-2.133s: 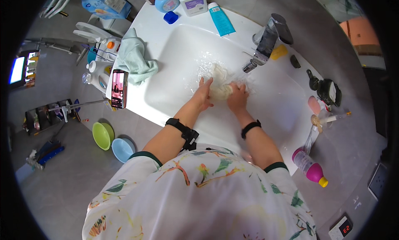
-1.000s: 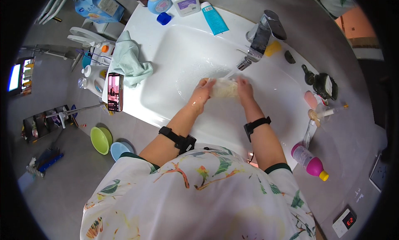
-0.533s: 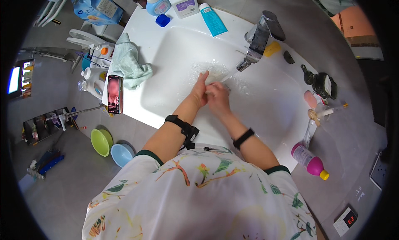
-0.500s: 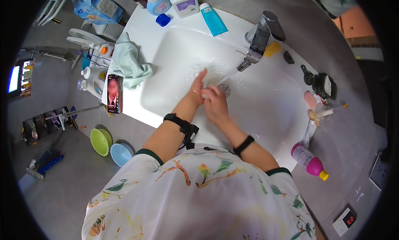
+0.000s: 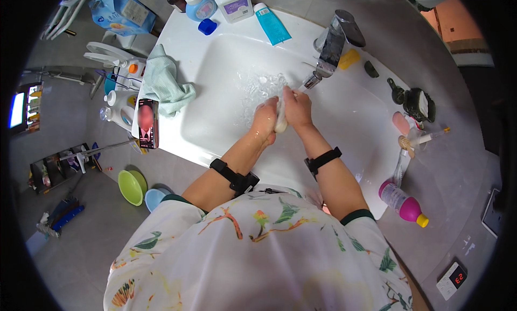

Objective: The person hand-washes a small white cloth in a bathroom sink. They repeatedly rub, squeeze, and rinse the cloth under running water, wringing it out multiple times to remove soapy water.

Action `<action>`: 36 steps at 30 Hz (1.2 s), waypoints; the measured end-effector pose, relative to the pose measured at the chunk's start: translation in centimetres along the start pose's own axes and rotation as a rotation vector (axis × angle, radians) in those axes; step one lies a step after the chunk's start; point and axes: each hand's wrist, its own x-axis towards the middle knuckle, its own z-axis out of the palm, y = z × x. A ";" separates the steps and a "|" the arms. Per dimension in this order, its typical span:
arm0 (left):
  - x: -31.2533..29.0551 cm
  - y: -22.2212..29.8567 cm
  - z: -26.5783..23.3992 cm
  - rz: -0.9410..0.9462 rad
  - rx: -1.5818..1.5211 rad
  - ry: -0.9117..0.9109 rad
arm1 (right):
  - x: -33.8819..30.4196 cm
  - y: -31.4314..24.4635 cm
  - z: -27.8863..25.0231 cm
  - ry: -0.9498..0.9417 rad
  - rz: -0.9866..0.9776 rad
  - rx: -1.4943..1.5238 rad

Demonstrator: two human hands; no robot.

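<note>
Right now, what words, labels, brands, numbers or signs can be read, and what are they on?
White device, lower right: glowing red digits, which I don't copy out.
White bottle, purple label: print too small.
Blue bottle: label too small.
Teal tube: print too small.
Blue pouch: printed panel, too blurred.
Pink bottle: label too small.
Phone: screen marks too small.

The person wears a loose white top (image 5: 253, 273) printed with green leaves (image 5: 288, 211), orange-brown branches (image 5: 232, 223) and a yellow-and-orange bud (image 5: 260, 217), plus a fan-shaped orange bloom (image 5: 124, 293) low on its left side. The short sleeves (image 5: 361, 238) end in dark green trim (image 5: 356, 216). A black strap (image 5: 222, 168) carrying a blocky black module (image 5: 244, 185) rings the left forearm; a slimmer black band (image 5: 326, 157) circles the right. The left hand (image 5: 265, 121) and right hand (image 5: 298, 110) are bare.
</note>
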 end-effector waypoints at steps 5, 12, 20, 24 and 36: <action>0.1 0.3 -2.8 -0.009 0.263 -0.048 | 0.7 3.0 -2.1 -0.014 0.344 0.035; 2.0 -0.6 -5.9 -0.147 0.225 0.098 | -3.0 11.4 2.1 0.019 -0.558 -1.156; 6.8 -1.9 -4.7 -0.258 -0.040 0.000 | 0.6 6.4 5.1 0.005 -0.239 -0.111; 6.4 0.4 -5.6 -0.266 -0.380 -0.424 | -9.1 0.9 3.7 0.186 -0.777 -0.218; -0.6 0.4 -0.4 0.003 -0.016 0.000 | -1.6 -0.9 0.6 0.131 -0.202 -0.052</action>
